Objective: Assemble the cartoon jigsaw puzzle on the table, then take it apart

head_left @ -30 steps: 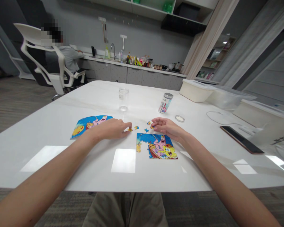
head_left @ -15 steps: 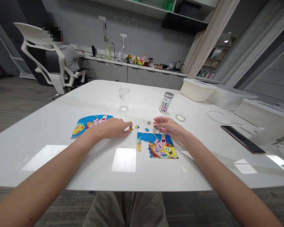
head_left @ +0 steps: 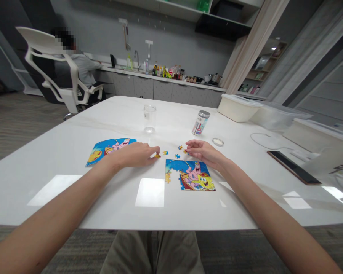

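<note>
A partly built cartoon jigsaw puzzle [head_left: 193,175] lies on the white table [head_left: 74,163] in front of me. A few loose pieces [head_left: 171,153] are scattered just beyond it. My left hand [head_left: 137,154] rests palm down on the table, fingertips pinched on a small yellow piece [head_left: 157,155]. My right hand [head_left: 204,152] hovers at the puzzle's far right corner, fingers curled around a small piece. A printed picture card [head_left: 108,149] of the same cartoon lies under my left wrist side.
Beyond the puzzle stand an empty clear jar [head_left: 149,118], a lidded jar [head_left: 200,122] and a loose lid [head_left: 217,142]. A phone [head_left: 293,167], cable and plastic bins [head_left: 238,107] sit at right. Another person sits in a white chair [head_left: 50,72] far left.
My right hand shifted slightly along the puzzle's far edge. My left hand has stayed in place on the yellow piece.
</note>
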Motion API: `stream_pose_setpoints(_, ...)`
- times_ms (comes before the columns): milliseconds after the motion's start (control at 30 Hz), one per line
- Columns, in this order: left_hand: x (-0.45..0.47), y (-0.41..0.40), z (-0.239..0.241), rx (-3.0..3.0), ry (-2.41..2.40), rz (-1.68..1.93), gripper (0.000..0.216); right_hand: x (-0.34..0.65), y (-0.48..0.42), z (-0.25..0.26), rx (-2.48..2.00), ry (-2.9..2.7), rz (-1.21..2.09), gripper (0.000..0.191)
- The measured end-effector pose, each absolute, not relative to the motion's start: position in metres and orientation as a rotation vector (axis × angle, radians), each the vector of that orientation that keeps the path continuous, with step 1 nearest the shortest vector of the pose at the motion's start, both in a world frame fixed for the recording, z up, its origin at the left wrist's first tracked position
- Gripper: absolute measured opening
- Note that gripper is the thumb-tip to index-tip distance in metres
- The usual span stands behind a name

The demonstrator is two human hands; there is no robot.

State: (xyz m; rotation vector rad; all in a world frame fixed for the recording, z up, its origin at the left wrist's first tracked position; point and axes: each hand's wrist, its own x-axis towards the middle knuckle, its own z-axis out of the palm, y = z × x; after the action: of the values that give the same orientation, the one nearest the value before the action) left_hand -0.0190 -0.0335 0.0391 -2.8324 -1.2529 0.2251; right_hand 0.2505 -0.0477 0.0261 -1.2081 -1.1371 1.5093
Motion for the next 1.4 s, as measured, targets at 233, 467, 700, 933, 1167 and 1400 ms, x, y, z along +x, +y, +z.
stream_pose_setpoints(233, -0.0191, -0.0341, 0.0401, -2.824, -1.260, 0.237, 0.033, 0.2513, -0.0465, 0.0244, -1.201, -1.101, 1.533, 0.023)
stream_pose_setpoints(467, -0.0184, -0.0357, 0.0411, -2.826, -1.256, 0.236, 0.034, 0.2504, -0.0471, 0.0253, -1.206, -1.090, 1.518, 0.022)
stream_pose_setpoints(700, -0.0215, -0.0325, 0.0391, -2.831, -1.208, 0.240, 0.035, 0.2524, -0.0457, 0.0255, -1.251, -1.102, 1.497, 0.023)
stream_pose_setpoints(933, -0.0214, -0.0325, 0.0387, -2.835, -1.187, 0.247, 0.034, 0.2505, -0.0479, 0.0302, -1.270, -1.064, 1.491, 0.022)
stream_pose_setpoints(1167, -0.0220, -0.0315, 0.0379, -2.842, -1.203, 0.237, 0.032, 0.2478, -0.0511, 0.0333, -1.222, -1.053, 1.543, 0.025)
stream_pose_setpoints(1400, -0.0216, -0.0299, 0.0353, -2.842, -1.190, 0.231, 0.032, 0.2495, -0.0497, 0.0310, -1.299, -1.129, 1.518, 0.017)
